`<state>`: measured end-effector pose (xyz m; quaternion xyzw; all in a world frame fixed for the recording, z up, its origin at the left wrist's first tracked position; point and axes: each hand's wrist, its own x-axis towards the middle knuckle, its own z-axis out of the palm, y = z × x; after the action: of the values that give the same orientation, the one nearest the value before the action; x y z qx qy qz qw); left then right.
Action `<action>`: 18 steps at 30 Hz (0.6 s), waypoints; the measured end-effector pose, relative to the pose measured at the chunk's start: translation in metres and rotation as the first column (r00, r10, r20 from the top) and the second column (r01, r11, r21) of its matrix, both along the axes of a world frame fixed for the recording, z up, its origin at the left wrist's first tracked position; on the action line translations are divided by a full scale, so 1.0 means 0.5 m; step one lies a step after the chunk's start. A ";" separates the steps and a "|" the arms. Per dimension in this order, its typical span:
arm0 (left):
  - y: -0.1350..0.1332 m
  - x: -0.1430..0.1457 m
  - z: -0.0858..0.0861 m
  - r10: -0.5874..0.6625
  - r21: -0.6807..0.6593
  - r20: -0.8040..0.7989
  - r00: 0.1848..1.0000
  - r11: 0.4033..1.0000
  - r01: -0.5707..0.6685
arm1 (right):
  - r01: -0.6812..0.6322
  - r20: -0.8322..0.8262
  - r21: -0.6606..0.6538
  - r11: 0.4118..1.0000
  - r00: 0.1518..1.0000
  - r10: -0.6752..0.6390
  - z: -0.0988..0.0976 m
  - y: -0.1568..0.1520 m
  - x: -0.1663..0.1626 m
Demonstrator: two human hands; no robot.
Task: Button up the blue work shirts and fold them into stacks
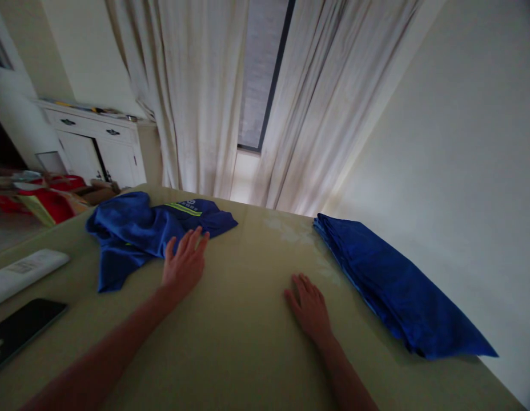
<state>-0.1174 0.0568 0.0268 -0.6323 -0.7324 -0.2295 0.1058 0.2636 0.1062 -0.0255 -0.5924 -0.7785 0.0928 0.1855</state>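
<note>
My left hand [185, 260] is stretched forward with its fingers apart, at the near right edge of a crumpled blue garment [134, 225]. I cannot tell whether the fingertips touch the cloth. Yellow-green stripes and small pale lettering show on the garment's far part. My right hand [308, 305] lies palm down on the table [239, 337], its fingers extended and nothing in it. To the right of that hand lies a pile of folded blue cloth [389, 279], several layers thick, along the wall side.
At the table's left edge are a white package [27, 274] and a dark phone [25, 325]. Beyond stand a white cabinet [97, 142] and red bags [55, 200] on the floor. Long curtains [200, 97] hang behind the table, and a wall [453, 154] borders the right side.
</note>
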 end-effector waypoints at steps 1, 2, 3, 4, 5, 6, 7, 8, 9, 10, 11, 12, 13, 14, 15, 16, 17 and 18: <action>0.000 -0.044 0.005 0.099 0.018 -0.056 0.994 0.995 -0.098 | -0.026 0.021 0.007 1.000 0.999 0.026 -0.003 -0.015 -0.014; 0.001 -0.085 0.008 0.184 0.016 -0.081 0.980 0.983 -0.183 | -0.044 0.035 0.012 0.999 0.998 0.043 -0.002 -0.023 -0.022; 0.002 -0.123 0.007 0.249 -0.008 -0.080 0.965 0.968 -0.250 | -0.051 0.042 0.015 0.999 0.998 0.050 0.000 -0.027 -0.025; 0.006 -0.157 0.005 0.285 -0.059 -0.056 0.957 0.956 -0.288 | -0.049 0.045 0.023 0.999 0.998 0.048 0.003 -0.027 -0.025; 0.011 -0.185 0.004 0.293 -0.133 -0.019 0.956 0.947 -0.293 | -0.044 0.046 0.033 0.999 0.998 0.042 0.007 -0.025 -0.023; 0.018 -0.205 0.004 0.288 -0.207 0.017 0.957 0.938 -0.279 | -0.038 0.046 0.042 0.998 0.998 0.036 0.010 -0.022 -0.021; 0.026 -0.215 0.007 0.269 -0.270 0.044 0.962 0.930 -0.248 | -0.033 0.044 0.050 0.998 0.999 0.030 0.013 -0.019 -0.019; 0.034 -0.213 0.014 0.235 -0.311 0.060 0.970 0.928 -0.206 | -0.028 0.042 0.056 0.998 0.999 0.026 0.014 -0.016 -0.018; 0.040 -0.197 0.022 0.182 -0.325 0.063 0.981 0.933 -0.153 | -0.023 0.041 0.062 0.998 0.999 0.020 0.015 -0.014 -0.018; 0.041 -0.169 0.032 0.101 -0.315 0.057 0.993 0.946 -0.078 | -0.016 0.040 0.067 0.998 0.999 0.014 0.016 -0.014 -0.020; 0.036 -0.128 0.042 -0.007 -0.293 0.052 0.999 0.956 0.022 | -0.010 0.040 0.070 0.997 0.999 0.008 0.017 -0.015 -0.021; 0.024 -0.078 0.050 -0.154 -0.269 0.058 0.986 0.949 0.164 | -0.006 0.037 0.076 0.997 0.999 0.004 0.019 -0.017 -0.023; 0.004 -0.023 0.056 -0.322 -0.246 0.073 0.944 0.912 0.329 | -0.006 0.026 0.086 0.996 1.000 0.003 0.021 -0.020 -0.024; -0.021 0.034 0.058 -0.467 -0.237 0.104 0.878 0.846 0.478 | -0.019 0.009 0.104 0.994 1.000 0.018 0.023 -0.024 -0.023; -0.050 0.088 0.057 -0.610 -0.259 0.153 0.777 0.734 0.628 | -0.055 -0.010 0.132 0.990 0.998 0.056 0.026 -0.030 -0.022; -0.080 0.136 0.054 -0.736 -0.273 0.209 0.644 0.588 0.761 | -0.111 -0.024 0.169 0.979 0.993 0.117 0.029 -0.036 -0.020; -0.109 0.174 0.048 -0.827 -0.272 0.247 0.505 0.441 0.855 | -0.185 -0.024 0.206 0.961 0.981 0.194 0.031 -0.043 -0.018; -0.134 0.202 0.041 -0.869 -0.240 0.235 0.436 0.382 0.892 | -0.269 -0.007 0.235 0.934 0.961 0.278 0.034 -0.052 -0.016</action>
<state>-0.0164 -0.0103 0.0475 -0.9230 -0.3152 -0.1468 -0.1650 0.2555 0.0804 -0.0088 -0.4508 -0.8548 0.0383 0.2541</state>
